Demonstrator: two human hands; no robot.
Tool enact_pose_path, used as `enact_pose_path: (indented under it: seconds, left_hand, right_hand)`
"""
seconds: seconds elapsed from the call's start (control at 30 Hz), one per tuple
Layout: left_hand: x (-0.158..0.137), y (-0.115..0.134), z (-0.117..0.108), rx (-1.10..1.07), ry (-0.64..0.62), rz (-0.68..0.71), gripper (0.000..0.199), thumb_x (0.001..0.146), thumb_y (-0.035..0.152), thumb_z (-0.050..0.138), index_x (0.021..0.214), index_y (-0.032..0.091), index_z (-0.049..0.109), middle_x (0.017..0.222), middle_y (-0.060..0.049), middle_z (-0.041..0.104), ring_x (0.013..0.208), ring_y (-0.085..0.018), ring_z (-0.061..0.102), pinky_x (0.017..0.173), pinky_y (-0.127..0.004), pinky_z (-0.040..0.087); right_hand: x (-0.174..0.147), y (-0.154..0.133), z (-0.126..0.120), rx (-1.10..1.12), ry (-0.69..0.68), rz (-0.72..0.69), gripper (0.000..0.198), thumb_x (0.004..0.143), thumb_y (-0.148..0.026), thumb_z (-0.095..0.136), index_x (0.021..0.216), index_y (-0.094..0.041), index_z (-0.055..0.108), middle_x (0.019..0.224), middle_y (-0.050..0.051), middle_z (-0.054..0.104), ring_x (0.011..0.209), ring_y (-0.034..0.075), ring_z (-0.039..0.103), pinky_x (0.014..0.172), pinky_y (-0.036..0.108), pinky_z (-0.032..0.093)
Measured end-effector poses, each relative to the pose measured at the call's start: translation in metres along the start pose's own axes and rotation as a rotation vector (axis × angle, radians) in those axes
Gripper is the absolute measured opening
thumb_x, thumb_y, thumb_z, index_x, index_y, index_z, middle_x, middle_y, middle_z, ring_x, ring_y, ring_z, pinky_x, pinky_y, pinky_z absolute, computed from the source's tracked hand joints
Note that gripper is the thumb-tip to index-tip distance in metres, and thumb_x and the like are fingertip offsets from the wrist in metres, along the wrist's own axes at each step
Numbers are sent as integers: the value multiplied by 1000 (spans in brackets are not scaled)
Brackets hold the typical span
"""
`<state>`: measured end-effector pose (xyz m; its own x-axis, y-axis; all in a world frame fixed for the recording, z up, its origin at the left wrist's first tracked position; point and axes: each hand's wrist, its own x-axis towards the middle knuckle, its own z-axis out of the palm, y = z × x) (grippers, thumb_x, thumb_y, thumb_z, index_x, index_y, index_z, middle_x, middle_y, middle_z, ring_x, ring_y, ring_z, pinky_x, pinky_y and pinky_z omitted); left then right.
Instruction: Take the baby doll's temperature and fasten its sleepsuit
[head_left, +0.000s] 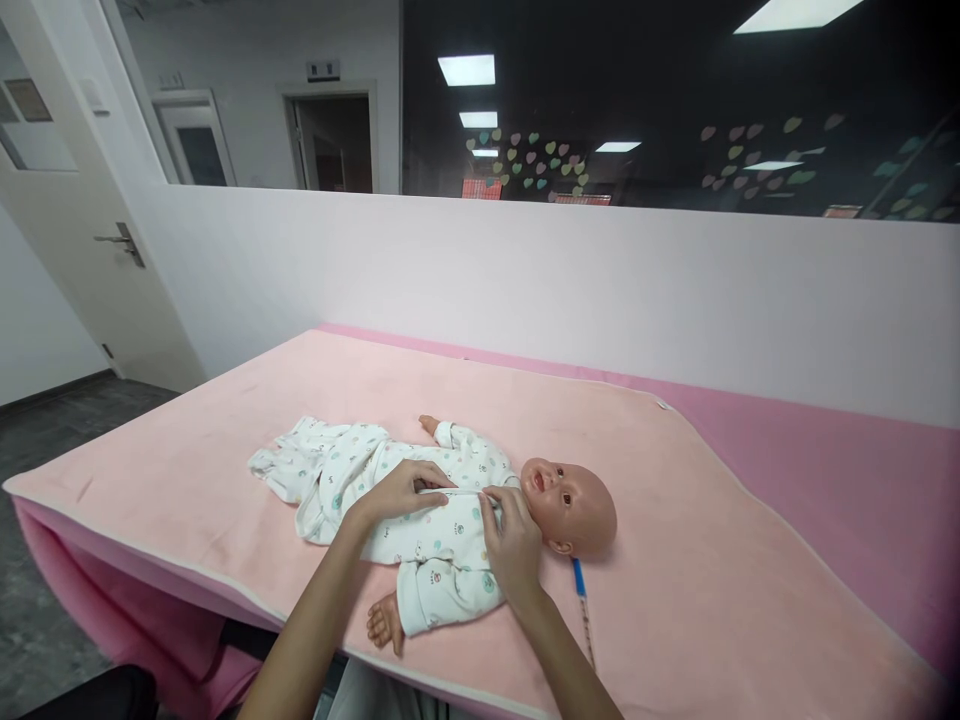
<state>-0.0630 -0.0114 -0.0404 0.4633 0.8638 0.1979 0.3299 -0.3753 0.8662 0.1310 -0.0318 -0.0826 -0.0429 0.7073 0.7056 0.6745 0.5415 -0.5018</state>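
A baby doll [571,505] lies on its back, its head toward the right, dressed in a white printed onesie [442,535]. At the front opening of the onesie, my left hand [409,490] pinches the fabric edge near the belly. My right hand [514,540] pinches the same edge close to the doll's neck. Between both hands the edge of the cloth runs in a straight line. One doll hand [386,622] sticks out of the near sleeve and the other [430,425] out of the far sleeve. The legs are hidden by the garment's lower part.
A peach blanket [712,590] covers the table over a pink cloth [847,470]. Beside the doll's head lies a thin strip with a blue end [578,578]. A white wall [525,290] with a window stands behind the table; a door [97,230] is at the left.
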Motion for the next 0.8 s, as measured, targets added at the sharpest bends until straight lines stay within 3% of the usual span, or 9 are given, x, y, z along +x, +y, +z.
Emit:
enact_pose_path:
  seconds: [0.4, 0.67, 0.8]
  left_hand:
    - [0, 1, -4, -81, -30, 11, 29, 75, 32, 56, 101, 20, 60, 93, -4, 63, 78, -13, 52, 70, -26, 41]
    - [0, 2, -1, -130, -49, 63, 16, 78, 29, 54, 79, 16, 64, 83, -4, 60, 75, -12, 53, 66, -24, 40]
    - [-1, 2, 0, -105, -33, 62, 16, 76, 29, 56, 81, 17, 66, 85, -4, 61, 77, -13, 54, 66, -23, 41]
  right_hand:
    - [1, 1, 2, -12, 21, -23, 9, 84, -24, 46, 85, -19, 54, 81, 1, 57, 77, 10, 52, 67, 21, 40]
    - [0, 4, 4, 0, 33, 24, 11, 84, -26, 47, 76, -19, 47, 71, -1, 52, 65, 9, 48, 59, 21, 36]
    - [0, 3, 4, 0, 35, 23, 11, 84, -26, 47, 76, -18, 47, 70, -2, 51, 64, 9, 47, 58, 21, 35]
